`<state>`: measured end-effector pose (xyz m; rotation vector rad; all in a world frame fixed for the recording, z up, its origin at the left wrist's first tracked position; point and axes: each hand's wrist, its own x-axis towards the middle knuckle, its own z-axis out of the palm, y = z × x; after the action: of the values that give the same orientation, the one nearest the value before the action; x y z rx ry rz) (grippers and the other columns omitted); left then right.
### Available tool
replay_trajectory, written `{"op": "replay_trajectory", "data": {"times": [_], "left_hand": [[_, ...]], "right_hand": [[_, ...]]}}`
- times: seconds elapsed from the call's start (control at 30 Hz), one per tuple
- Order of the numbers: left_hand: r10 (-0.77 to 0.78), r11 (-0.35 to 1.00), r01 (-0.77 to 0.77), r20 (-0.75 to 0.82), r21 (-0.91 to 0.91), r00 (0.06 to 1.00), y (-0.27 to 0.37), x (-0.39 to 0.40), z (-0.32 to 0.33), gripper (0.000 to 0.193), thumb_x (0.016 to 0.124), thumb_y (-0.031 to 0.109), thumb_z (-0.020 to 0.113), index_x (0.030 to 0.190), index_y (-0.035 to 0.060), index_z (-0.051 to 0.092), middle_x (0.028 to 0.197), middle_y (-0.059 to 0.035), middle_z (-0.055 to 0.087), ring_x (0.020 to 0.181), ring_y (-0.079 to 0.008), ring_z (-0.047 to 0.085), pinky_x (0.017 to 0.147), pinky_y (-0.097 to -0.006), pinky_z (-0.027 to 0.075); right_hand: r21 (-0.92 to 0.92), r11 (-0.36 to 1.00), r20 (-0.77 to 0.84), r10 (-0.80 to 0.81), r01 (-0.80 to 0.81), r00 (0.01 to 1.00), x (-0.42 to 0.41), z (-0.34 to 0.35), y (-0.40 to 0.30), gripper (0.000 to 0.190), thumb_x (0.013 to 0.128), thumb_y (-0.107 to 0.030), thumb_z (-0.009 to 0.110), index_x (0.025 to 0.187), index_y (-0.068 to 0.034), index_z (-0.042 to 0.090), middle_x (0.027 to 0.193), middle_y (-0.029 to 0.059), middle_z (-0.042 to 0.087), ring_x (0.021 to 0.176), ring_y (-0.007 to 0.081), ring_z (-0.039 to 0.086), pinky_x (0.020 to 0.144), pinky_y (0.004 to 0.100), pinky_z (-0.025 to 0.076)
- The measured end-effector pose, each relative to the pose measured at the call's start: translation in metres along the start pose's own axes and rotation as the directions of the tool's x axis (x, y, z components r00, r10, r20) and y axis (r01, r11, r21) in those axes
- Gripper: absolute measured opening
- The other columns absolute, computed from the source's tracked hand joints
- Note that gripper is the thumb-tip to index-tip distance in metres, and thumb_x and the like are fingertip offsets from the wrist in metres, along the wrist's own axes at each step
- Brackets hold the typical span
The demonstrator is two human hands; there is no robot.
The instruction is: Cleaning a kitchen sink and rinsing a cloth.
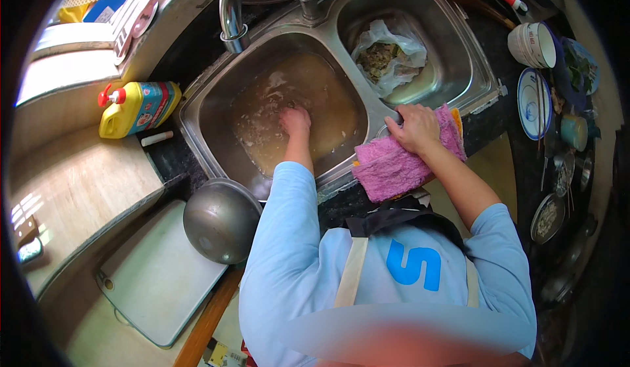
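Note:
My left hand (295, 119) dips into murky brown water (325, 96) in the larger basin of a steel double sink (214, 121); its fingertips are under the surface, so whether they hold anything is hidden. Bits of debris and foam float around it. My right hand (417, 126) rests on a pink cloth (393, 165) draped over the sink's front edge, its thumb at the rim by the divider. In the smaller basin lies an open white plastic bag (411, 54) with wet food scraps (378, 60), in a little cloudy liquid.
A chrome faucet (232, 17) overhangs the large basin. At left stand a yellow detergent bottle (140, 109), an upturned metal bowl (221, 221) and a cutting board (162, 273). Stacked bowls (531, 45), a blue-patterned dish (532, 103) with chopsticks and a dish of pale pieces (547, 219) are at right.

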<state>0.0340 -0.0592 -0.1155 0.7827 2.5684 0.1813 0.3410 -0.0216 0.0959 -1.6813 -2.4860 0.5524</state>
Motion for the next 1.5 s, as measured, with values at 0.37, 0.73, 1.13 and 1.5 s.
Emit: {"op": "replay_trajectory", "data": {"times": [0.37, 0.73, 1.13, 1.5], "left_hand": [[0.190, 0.982, -0.190, -0.053, 0.007, 0.980, 0.006, -0.013, 0.004, 0.034, 0.088, 0.027, 0.051, 0.107, -0.0014, 0.056, 0.112, -0.0244, 0.057, 0.104, -0.0392, 0.055, 0.091, -0.0474, 0.044], [0.502, 0.861, -0.481, -0.124, 0.165, 0.856, -0.027, -0.012, 0.008, 0.037, 0.085, 0.024, 0.054, 0.111, -0.0033, 0.054, 0.111, -0.0262, 0.057, 0.106, -0.0406, 0.055, 0.094, -0.0485, 0.043], [0.497, 0.836, -0.506, 0.097, 0.211, 0.862, -0.049, 0.006, 0.031, 0.037, 0.091, 0.029, 0.047, 0.112, 0.0004, 0.057, 0.114, -0.0268, 0.058, 0.108, -0.0416, 0.054, 0.094, -0.0490, 0.043], [0.480, 0.781, -0.547, 0.269, 0.303, 0.835, -0.029, 0.003, 0.017, 0.034, 0.093, 0.031, 0.044, 0.104, 0.0047, 0.061, 0.102, -0.0204, 0.065, 0.095, -0.0351, 0.062, 0.081, -0.0459, 0.050]], "right_hand": [[0.007, 1.000, -0.016, 0.015, -0.014, 1.000, -0.001, 0.003, 0.006, 0.036, 0.080, -0.042, 0.061, 0.078, -0.007, 0.065, 0.080, 0.0123, 0.065, 0.081, 0.0322, 0.060, 0.075, 0.0450, 0.044], [0.011, 1.000, -0.025, -0.021, 0.021, 0.999, 0.000, 0.002, 0.003, 0.036, 0.080, -0.042, 0.061, 0.079, -0.006, 0.063, 0.080, 0.0118, 0.064, 0.083, 0.0316, 0.060, 0.075, 0.0450, 0.044], [-0.004, 1.000, 0.023, 0.010, -0.010, 1.000, 0.001, -0.003, 0.003, 0.038, 0.082, -0.043, 0.059, 0.083, -0.006, 0.065, 0.083, 0.0136, 0.065, 0.084, 0.0322, 0.060, 0.078, 0.0448, 0.044], [-0.006, 0.998, 0.064, 0.059, -0.058, 0.996, -0.001, -0.004, 0.006, 0.036, 0.081, -0.043, 0.060, 0.083, -0.007, 0.065, 0.084, 0.0128, 0.065, 0.087, 0.0311, 0.060, 0.080, 0.0438, 0.043]]}}
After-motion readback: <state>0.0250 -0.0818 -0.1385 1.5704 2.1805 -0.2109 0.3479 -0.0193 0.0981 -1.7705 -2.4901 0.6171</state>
